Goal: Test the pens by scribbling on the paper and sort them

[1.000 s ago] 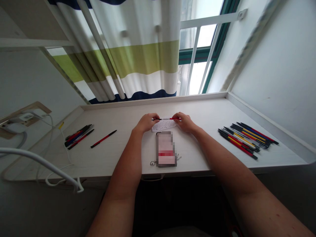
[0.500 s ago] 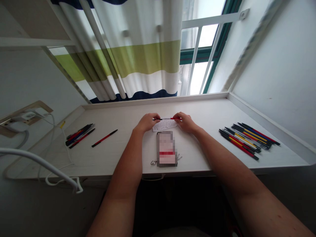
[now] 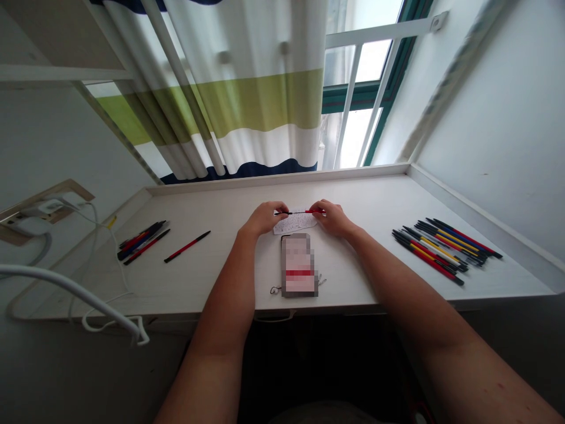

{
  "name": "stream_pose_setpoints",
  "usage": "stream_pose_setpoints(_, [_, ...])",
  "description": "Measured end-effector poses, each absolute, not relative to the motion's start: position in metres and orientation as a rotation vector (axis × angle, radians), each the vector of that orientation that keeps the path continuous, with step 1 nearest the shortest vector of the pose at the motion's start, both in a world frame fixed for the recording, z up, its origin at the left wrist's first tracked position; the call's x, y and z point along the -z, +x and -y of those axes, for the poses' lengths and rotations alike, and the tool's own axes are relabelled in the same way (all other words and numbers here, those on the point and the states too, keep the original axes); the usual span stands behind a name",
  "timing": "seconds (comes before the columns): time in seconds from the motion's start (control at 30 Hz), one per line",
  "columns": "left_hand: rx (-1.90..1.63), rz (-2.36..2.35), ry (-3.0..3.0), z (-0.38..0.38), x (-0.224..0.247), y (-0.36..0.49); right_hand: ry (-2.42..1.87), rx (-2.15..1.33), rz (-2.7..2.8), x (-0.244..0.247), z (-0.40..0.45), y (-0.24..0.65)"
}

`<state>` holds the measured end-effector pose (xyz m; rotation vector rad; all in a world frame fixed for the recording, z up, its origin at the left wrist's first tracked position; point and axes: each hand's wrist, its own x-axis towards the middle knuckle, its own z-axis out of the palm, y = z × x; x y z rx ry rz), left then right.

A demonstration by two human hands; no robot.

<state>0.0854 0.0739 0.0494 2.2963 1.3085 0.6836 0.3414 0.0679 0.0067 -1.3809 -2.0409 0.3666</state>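
My left hand pinches a black pen part by its left end. Opposite it, the red pen barrel is gripped between the fingers of my right hand. A thin dark line, which looks like a refill, runs between the two parts, roughly level. Both hands are closed, and their fingers hide the outer ends of the pen. Just below and behind the pen lies a white sheet of paper with small dark marks. Nearer to me is a phone-shaped object, its face blurred out, with a small charm beside it.
Several pens in red, yellow, blue and white lie at the right. More pens are bunched at the left, with a single red-and-black pen beside them. White cables cross the desk's left edge. A raised rim borders the back.
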Motion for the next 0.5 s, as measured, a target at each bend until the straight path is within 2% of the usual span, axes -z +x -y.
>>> stream_pose_setpoints(0.5, [-0.671, -1.310, 2.284, -0.0730, -0.0483, 0.0867, -1.394, -0.269, 2.127, -0.0150, -0.0624, 0.3374])
